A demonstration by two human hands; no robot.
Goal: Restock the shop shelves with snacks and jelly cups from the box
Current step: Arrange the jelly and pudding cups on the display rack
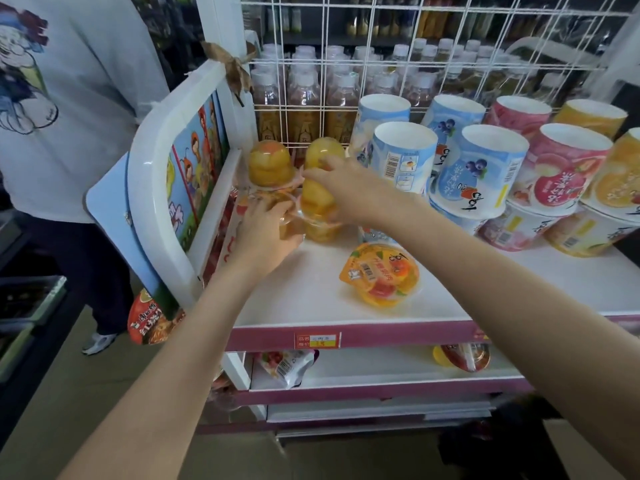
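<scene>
Two stacks of yellow jelly cups (270, 168) sit at the top shelf's (346, 306) back-left corner. My left hand (266, 233) grips the left stack's lower cup; my right hand (343, 188) wraps the right stack (320, 202). One loose cup (381, 275) lies mid-shelf, tubs (485, 168) to the right. Another person (69, 98) stands left.

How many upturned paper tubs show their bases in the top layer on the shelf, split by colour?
Blue upturned paper tubs: 4
Pink upturned paper tubs: 2
Orange upturned paper tubs: 2
Total: 8
</scene>
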